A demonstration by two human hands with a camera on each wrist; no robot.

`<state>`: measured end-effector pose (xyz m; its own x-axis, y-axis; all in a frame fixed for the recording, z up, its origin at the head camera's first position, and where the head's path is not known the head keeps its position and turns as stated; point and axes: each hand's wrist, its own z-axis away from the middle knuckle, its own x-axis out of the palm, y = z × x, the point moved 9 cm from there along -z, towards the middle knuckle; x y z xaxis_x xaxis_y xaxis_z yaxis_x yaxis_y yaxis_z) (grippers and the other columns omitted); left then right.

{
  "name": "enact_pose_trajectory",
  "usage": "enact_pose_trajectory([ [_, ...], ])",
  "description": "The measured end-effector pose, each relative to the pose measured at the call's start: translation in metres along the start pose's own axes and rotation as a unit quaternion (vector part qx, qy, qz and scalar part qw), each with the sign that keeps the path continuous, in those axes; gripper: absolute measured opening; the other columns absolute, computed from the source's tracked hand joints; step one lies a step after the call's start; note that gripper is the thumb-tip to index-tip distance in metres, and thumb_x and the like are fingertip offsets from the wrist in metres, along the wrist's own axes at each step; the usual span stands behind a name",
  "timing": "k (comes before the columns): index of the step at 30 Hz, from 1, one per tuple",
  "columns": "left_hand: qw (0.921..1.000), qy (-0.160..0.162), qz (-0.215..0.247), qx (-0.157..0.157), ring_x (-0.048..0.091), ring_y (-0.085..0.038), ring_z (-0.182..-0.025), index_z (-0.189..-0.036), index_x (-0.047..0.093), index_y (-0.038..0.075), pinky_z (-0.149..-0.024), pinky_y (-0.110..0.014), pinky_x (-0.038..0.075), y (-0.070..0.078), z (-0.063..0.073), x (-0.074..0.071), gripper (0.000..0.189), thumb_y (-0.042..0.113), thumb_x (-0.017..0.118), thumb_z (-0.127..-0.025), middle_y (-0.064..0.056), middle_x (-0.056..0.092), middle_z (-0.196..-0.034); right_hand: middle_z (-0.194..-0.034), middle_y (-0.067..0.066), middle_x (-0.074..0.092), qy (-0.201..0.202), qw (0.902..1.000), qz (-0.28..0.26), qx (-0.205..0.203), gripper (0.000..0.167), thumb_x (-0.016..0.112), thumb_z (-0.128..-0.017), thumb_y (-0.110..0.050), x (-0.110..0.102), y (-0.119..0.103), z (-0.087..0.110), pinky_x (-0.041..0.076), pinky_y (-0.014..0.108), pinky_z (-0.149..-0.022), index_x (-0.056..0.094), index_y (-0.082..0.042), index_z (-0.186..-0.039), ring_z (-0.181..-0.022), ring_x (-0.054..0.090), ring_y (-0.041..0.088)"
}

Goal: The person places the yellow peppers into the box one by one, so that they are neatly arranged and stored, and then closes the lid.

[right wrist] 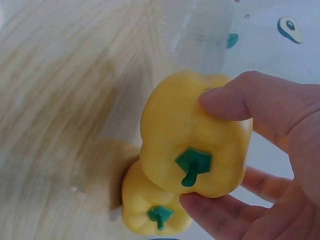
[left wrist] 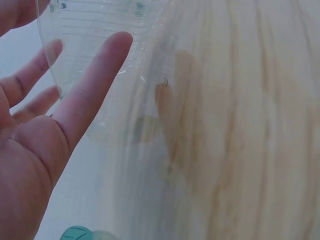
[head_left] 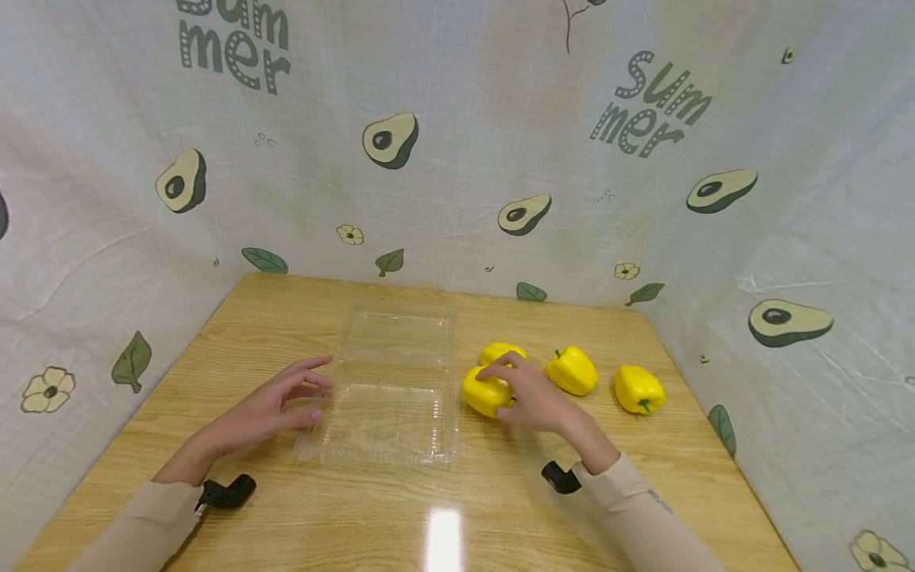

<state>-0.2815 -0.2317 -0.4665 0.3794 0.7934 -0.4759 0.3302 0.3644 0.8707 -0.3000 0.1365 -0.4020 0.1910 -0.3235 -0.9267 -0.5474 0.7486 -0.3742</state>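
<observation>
A yellow bell pepper [head_left: 486, 392] with a green stem is gripped by my right hand [head_left: 534, 396], just right of a clear plastic clamshell container [head_left: 449, 425]. In the right wrist view the thumb presses one side of this pepper [right wrist: 175, 117] and fingers reach round the other. Another pepper [right wrist: 137, 200] shows beyond it. My left hand [head_left: 275, 403] is at the container's left edge with fingers spread. The left wrist view shows the clear plastic [left wrist: 100, 22] beside these fingers; whether they touch it I cannot tell. The container lies unfolded, lid toward the back.
Three more yellow peppers are on the wooden table [head_left: 357, 524]: one [head_left: 503, 350] behind the held one, another [head_left: 572, 371] to its right, and a third [head_left: 639, 389] farthest right. A printed cloth [head_left: 457, 175] surrounds the table at the back and sides.
</observation>
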Motion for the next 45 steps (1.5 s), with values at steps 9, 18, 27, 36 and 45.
enact_pose_trajectory([
  [9, 1.0000, -0.001, -0.007, 0.000, 0.053, -0.047, -0.139, -0.145, 0.058, 0.007, -0.105, -0.030, 0.052, 0.001, 0.001, 0.000, 0.048, 0.013, 0.075, -0.101, -0.011, 0.024, -0.173, -0.137, 0.013, 0.056, 0.044, 0.9990, -0.010, -0.005, 0.051, 0.082, -0.087, -0.006, -0.020, -0.008, -0.002, 0.053, 0.040, -0.087, 0.069, -0.014, -0.136, -0.106, 0.060, 0.025],
  [18, 0.9999, -0.001, -0.008, 0.007, 0.054, -0.047, -0.137, -0.157, 0.047, 0.007, -0.104, -0.030, 0.053, 0.002, -0.001, -0.001, 0.063, 0.012, 0.074, -0.101, -0.018, 0.037, -0.163, -0.137, 0.010, 0.056, 0.052, 0.9984, -0.008, -0.022, 0.051, 0.081, -0.090, -0.009, -0.029, -0.026, -0.011, 0.052, 0.040, -0.089, 0.068, -0.017, -0.139, -0.107, 0.058, 0.024],
  [27, 0.9999, 0.001, -0.002, 0.014, 0.053, -0.049, -0.136, -0.139, 0.062, 0.004, -0.103, -0.036, 0.054, 0.003, -0.001, 0.002, 0.040, 0.011, 0.074, -0.101, -0.017, 0.023, -0.172, -0.138, 0.013, 0.056, 0.053, 0.9972, -0.007, -0.053, 0.049, 0.081, -0.091, -0.010, -0.029, -0.046, -0.027, 0.054, 0.043, -0.091, 0.068, -0.015, -0.139, -0.112, 0.059, 0.028],
  [36, 0.9999, 0.000, 0.011, 0.008, 0.052, -0.048, -0.138, -0.150, 0.056, 0.006, -0.103, -0.032, 0.054, 0.002, -0.002, 0.003, 0.052, 0.011, 0.074, -0.101, -0.016, 0.028, -0.169, -0.139, 0.013, 0.056, 0.041, 0.9971, -0.009, -0.064, 0.049, 0.081, -0.093, -0.011, -0.022, -0.057, -0.042, 0.055, 0.041, -0.091, 0.068, -0.015, -0.140, -0.114, 0.059, 0.028],
  [45, 0.9999, -0.002, 0.011, 0.007, 0.052, -0.048, -0.139, -0.143, 0.061, 0.005, -0.103, -0.032, 0.055, 0.002, -0.001, 0.003, 0.044, 0.011, 0.074, -0.101, -0.014, 0.023, -0.173, -0.140, 0.014, 0.055, 0.029, 0.9967, -0.017, -0.074, 0.050, 0.081, -0.093, -0.011, -0.013, -0.067, -0.052, 0.054, 0.044, -0.096, 0.067, -0.015, -0.141, -0.118, 0.058, 0.030],
])
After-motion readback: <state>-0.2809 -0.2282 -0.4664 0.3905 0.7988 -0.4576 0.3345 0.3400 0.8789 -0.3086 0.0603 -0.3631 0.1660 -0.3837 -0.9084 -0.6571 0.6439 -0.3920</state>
